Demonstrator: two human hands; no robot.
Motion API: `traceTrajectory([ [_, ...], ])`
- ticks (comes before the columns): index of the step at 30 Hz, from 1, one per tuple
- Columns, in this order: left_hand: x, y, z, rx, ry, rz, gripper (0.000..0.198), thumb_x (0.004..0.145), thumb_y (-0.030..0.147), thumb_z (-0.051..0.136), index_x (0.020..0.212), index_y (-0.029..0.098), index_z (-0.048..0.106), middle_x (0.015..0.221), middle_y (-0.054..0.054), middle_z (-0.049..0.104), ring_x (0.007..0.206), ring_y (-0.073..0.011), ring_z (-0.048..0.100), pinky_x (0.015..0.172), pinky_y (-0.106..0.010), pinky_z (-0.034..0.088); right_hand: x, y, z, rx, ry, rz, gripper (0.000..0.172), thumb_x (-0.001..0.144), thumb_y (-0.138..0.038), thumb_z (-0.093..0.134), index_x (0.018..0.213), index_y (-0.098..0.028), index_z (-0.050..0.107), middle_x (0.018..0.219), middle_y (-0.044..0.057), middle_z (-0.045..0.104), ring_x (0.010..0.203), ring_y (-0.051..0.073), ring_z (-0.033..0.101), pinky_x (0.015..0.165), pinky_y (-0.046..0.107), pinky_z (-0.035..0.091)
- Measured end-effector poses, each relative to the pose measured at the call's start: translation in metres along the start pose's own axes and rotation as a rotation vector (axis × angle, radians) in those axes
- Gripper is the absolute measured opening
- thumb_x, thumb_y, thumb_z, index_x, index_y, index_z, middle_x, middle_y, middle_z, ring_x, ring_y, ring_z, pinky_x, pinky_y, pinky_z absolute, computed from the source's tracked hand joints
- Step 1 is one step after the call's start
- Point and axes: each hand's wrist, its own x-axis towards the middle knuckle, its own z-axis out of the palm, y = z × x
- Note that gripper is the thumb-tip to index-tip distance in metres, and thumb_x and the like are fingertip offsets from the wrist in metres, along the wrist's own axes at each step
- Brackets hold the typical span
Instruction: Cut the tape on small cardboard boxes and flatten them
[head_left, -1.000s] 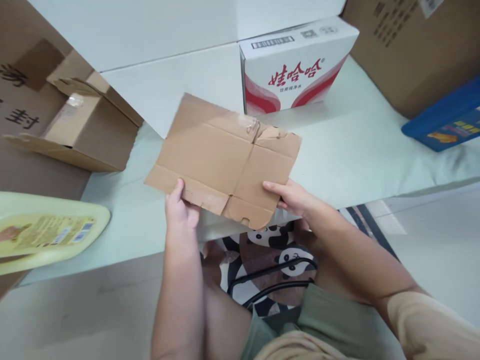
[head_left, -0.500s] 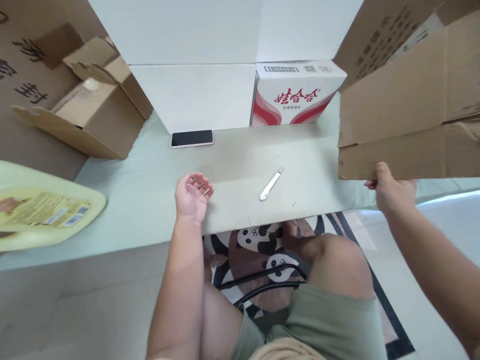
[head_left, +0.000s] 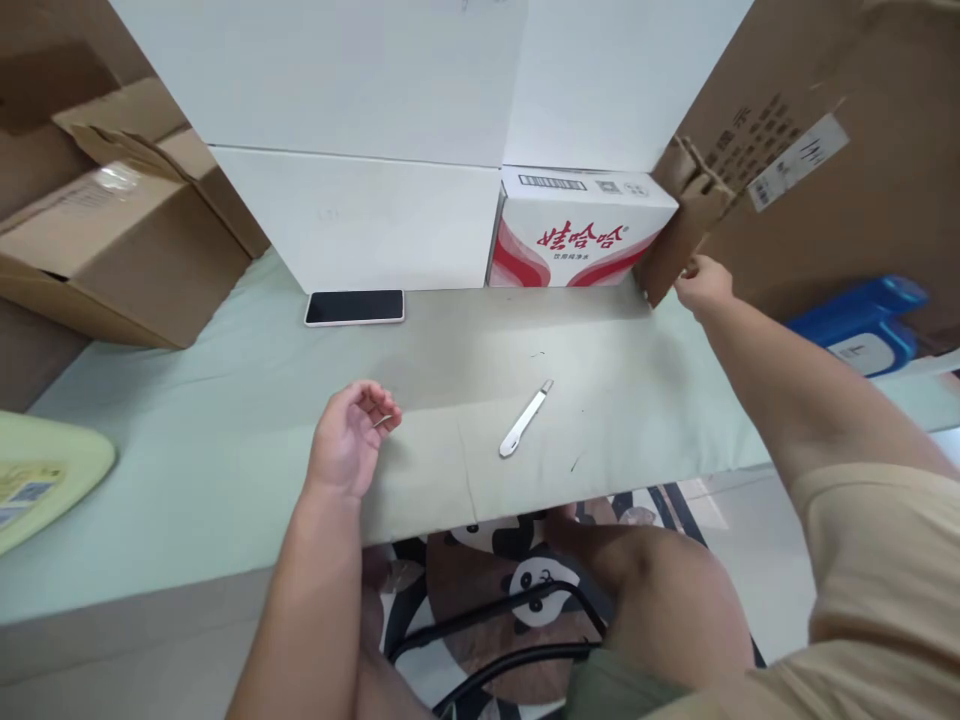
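Observation:
My left hand (head_left: 349,440) rests on the pale green table (head_left: 225,420), palm up with fingers loosely curled, and a thin small metal piece shows at the fingertips. My right hand (head_left: 701,283) is stretched out to the far right, gripping the lower edge of the flattened cardboard sheet (head_left: 675,235), which stands on edge between the red-and-white water carton (head_left: 581,228) and a big brown box (head_left: 825,160). A white utility knife (head_left: 525,420) lies on the table between my hands.
A phone (head_left: 354,307) lies face up against stacked white boxes (head_left: 360,210). An open brown carton (head_left: 112,240) stands at left, a yellow bottle (head_left: 45,475) lies at the left edge, a blue item (head_left: 862,325) sits at right. A panda-print mat (head_left: 517,560) is below.
The cardboard sheet left the table: my left hand let go, my right hand swung it rightward and stood it beside the big brown box. The knife and phone became visible.

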Motion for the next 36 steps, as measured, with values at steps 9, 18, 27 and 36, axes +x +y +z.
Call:
traceTrajectory([
  [9,-0.003,0.009,-0.011,-0.020,-0.003,-0.003,0.029,0.060,0.045,0.072,0.065,0.020,0.059,0.065,0.001,0.058,0.062,-0.0119,0.058,0.062,-0.023,0.052,-0.029,-0.021,-0.001,-0.011,-0.155,-0.031,0.051,0.092,-0.014,0.061,0.141,-0.005,0.060,0.135,0.025,0.068,0.124,0.031,0.067,0.104,0.041,0.052],
  [18,-0.034,0.027,-0.055,-0.272,0.056,0.103,0.024,0.068,0.043,0.064,0.065,0.020,0.056,0.062,0.002,0.053,0.055,-0.0096,0.054,0.057,-0.021,0.050,-0.119,-0.131,-0.002,-0.058,-0.321,-0.555,0.039,0.087,-0.018,0.060,0.126,-0.015,0.068,0.125,0.017,0.076,0.116,0.030,0.073,0.107,0.047,0.057],
  [27,-0.056,0.060,-0.123,-0.464,0.159,0.148,0.023,0.077,0.039,0.059,0.067,0.019,0.057,0.060,0.002,0.051,0.052,-0.0091,0.051,0.054,-0.019,0.046,-0.322,-0.353,0.057,-0.029,-0.581,-1.474,0.044,0.090,-0.019,0.059,0.134,-0.025,0.066,0.148,0.011,0.063,0.133,0.030,0.064,0.109,0.046,0.056],
  [36,-0.053,0.074,-0.145,-0.513,0.138,0.209,0.023,0.077,0.040,0.058,0.068,0.019,0.056,0.063,0.001,0.051,0.055,-0.0093,0.049,0.058,-0.021,0.043,-0.407,-0.533,0.103,0.233,-0.412,-1.457,0.045,0.093,-0.017,0.051,0.137,-0.017,0.058,0.170,0.015,0.034,0.138,0.034,0.059,0.117,0.056,0.048],
])
